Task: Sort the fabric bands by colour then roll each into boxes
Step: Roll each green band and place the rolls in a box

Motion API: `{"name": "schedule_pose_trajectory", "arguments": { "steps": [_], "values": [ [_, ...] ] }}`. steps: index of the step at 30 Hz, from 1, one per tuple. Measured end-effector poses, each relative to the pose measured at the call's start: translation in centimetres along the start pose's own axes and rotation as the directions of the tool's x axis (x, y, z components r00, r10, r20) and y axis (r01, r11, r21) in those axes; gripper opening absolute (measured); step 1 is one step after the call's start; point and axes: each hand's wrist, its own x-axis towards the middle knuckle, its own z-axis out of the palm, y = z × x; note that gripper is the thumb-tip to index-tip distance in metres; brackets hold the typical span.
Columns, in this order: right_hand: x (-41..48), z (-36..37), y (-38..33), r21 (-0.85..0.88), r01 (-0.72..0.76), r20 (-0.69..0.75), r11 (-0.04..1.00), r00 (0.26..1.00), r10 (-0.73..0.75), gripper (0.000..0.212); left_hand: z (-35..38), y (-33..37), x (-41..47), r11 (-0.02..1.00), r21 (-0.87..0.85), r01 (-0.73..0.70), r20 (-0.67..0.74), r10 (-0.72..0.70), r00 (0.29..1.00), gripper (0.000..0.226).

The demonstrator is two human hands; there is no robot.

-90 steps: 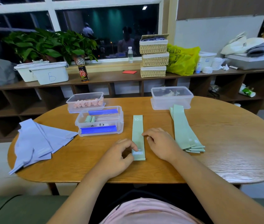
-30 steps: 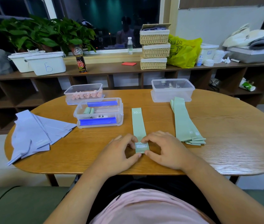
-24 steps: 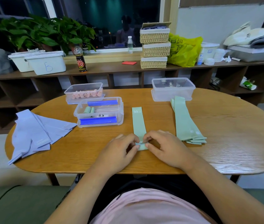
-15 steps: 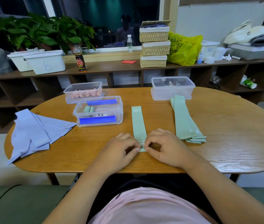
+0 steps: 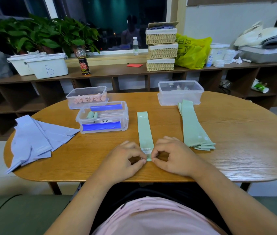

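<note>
Green band [image 5: 144,131] lies flat on the table [image 5: 236,141], running straight away from me, its near end turned up into a small fold. I pinch that end from both sides: my left hand [image 5: 124,160] curls its fingers [image 5: 138,150] onto the left edge, and my right hand [image 5: 173,158] does the same on the right edge. A pile of green bands [image 5: 193,128] lies just to the right. The clip-lid box [image 5: 103,117], holding green rolls, stands to the left, near the lilac bands [image 5: 32,141].

Left hand [image 5: 123,161] and right hand [image 5: 174,158] pinch, fingers [image 5: 164,146] curled.
</note>
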Motion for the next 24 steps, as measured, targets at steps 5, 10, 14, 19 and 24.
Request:
{"name": "schedule_pose_trajectory", "arguments": {
  "steps": [5,10,14,19,24],
  "values": [
    [-0.01,0.06,0.04,-0.027,0.002,-0.016,1.0,1.0,-0.003,0.005,0.07,0.23,-0.13,0.999,0.052,-0.011,-0.02,0.012,1.0,0.012],
    [0.08,0.04,0.02,-0.068,0.0,-0.019,0.998,1.0,-0.001,0.006,0.1,0.45,-0.24,0.992,0.123,-0.011,-0.035,0.016,0.999,0.018],
    [0.11,0.1,0.02,-0.111,-0.01,-0.043,0.994,0.999,0.005,0.014,0.17,0.47,-0.28,0.983,0.181,0.001,-0.049,0.008,0.999,0.025],
    [0.19,0.31,0.05,-0.154,-0.026,-0.065,0.988,0.998,0.016,0.025,0.21,0.48,-0.23,0.97,0.24,0.035,-0.038,-0.027,0.999,0.035],
    [0.29,0.21,-0.23,-0.124,0.045,-0.038,0.991,0.998,-0.05,0.019,0.4,0.45,-0.38,0.953,0.296,0.063,-0.042,-0.053,0.998,0.041]
  ]
}}
